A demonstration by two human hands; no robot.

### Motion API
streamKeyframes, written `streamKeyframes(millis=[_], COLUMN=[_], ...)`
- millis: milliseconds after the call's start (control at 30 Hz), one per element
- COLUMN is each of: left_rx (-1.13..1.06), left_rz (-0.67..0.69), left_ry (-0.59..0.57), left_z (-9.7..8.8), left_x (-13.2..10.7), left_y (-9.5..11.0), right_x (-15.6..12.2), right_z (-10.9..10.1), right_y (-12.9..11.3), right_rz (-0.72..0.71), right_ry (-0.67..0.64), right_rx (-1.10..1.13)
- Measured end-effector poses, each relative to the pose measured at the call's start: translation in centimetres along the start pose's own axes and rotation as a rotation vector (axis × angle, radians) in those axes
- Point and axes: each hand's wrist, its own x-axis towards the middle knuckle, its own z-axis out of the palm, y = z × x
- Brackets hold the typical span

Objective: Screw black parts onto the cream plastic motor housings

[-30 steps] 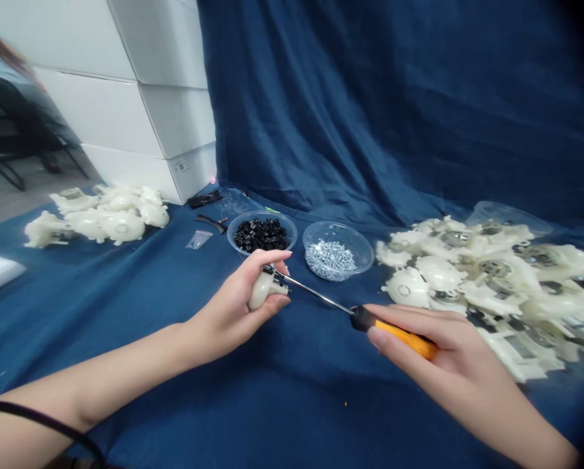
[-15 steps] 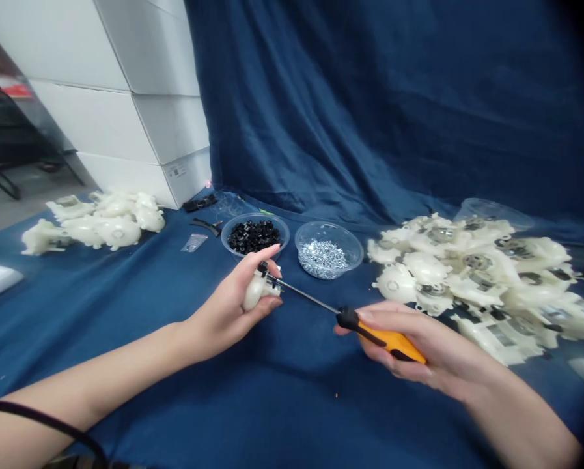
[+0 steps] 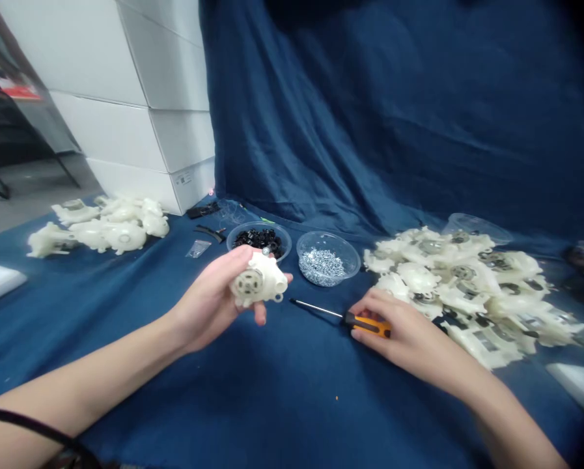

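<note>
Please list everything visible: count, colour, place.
Held part: one, white, left hand
Screwdriver: one, orange-black, right hand
Bowls: two, clear, centre
Pieces: many, black, left bowl
Screws: many, silver, right bowl
Parts: two heaps, white, both sides
Container: one, clear, back right
Sachet: one, clear, beside bowls
Strip: one, black, behind sachet
Boxes: several, white, back left
Objects: two, white, table sides
Cable: one, black, lower left
Cloth: uncounted, blue, beneath, behind
Furniture: uncounted, dark, far left
Hands: two, bare, front

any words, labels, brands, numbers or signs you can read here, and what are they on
None can be read.
Label on the white box: too small and blurred.
Screwdriver in the right hand: no readable lettering.
Cream part in the left hand: no readable lettering.
</note>
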Motion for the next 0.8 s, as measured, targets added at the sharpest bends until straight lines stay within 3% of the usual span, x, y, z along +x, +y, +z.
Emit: streamKeyframes(millis=[100,200,300,367,467,800], left_rx=[-0.116,-0.171,-0.189,-0.184,-0.145,-0.165], left_rz=[-0.227,-0.343,-0.426,-0.467,-0.529,-0.709], left_ry=[-0.005,-0.073,-0.150,-0.181,-0.203,-0.260], left_z=[-0.4,-0.8,-0.8,-0.8,-0.5,-0.9], left_x=[0.0,-0.1,-0.2,-0.3,-0.5,-1.1], left_y=[0.0,-0.4,-1.0,-1.3,-1.4,-2.1], right_x=[0.4,0.7,1.6,2.4,3.3,3.1], right_z=[0.7,0.1,-0.6,-0.5,0.1,1.7], right_y=[-0.2,-1.9,-5.5,-8.0,-10.5,-9.8], right_rz=[-0.005,-0.008,0.052,0.132,0.208,0.217], right_ry=[0.007,0.091,0.168,0.108,0.048,-0.094], right_rx=[-0.094,-0.040,0.329,0.609,0.794,1.077])
